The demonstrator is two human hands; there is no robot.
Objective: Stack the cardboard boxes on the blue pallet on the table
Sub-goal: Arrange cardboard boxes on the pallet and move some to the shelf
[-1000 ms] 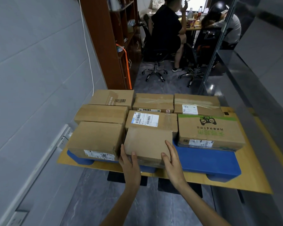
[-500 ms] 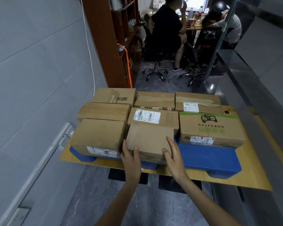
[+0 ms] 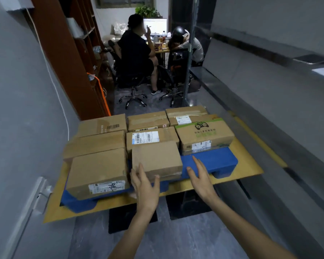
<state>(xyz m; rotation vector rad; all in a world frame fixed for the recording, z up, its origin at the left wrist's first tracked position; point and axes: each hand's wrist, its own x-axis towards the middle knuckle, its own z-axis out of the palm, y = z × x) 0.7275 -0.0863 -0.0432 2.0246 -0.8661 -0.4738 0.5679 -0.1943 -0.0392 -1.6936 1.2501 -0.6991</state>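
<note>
My left hand (image 3: pixel 145 186) is spread wide with nothing in its grip, fingers fanned in front of the near face of the small plain box (image 3: pixel 156 159) at the middle of the front row; the thumb tip sits right at that box's lower front edge, though I cannot tell whether it actually touches. My right hand (image 3: pixel 200 176) is equally slack and empty, palm turned inward, just to the right of the same box and over the bare front-right part of the blue pallet (image 3: pixel 213 161).

That small box sits on the pallet, its front edge close to the pallet's near rim. Just left of it is a bigger box with a white label and black handwriting (image 3: pixel 98 170) on its front. Behind that one lie two more plain boxes in a column, the farther one with a printed barcode (image 3: pixel 103 125). Behind the small box is a box with a white shipping label (image 3: pixel 151 137) on top, then another taped one beyond it. On the right is a box with green print (image 3: pixel 204 134), with one more box behind it.

The pallet rests on a yellow wooden surface (image 3: pixel 249 165) beside a grey wall on my left. Farther back, two people sit on office chairs at a desk.
</note>
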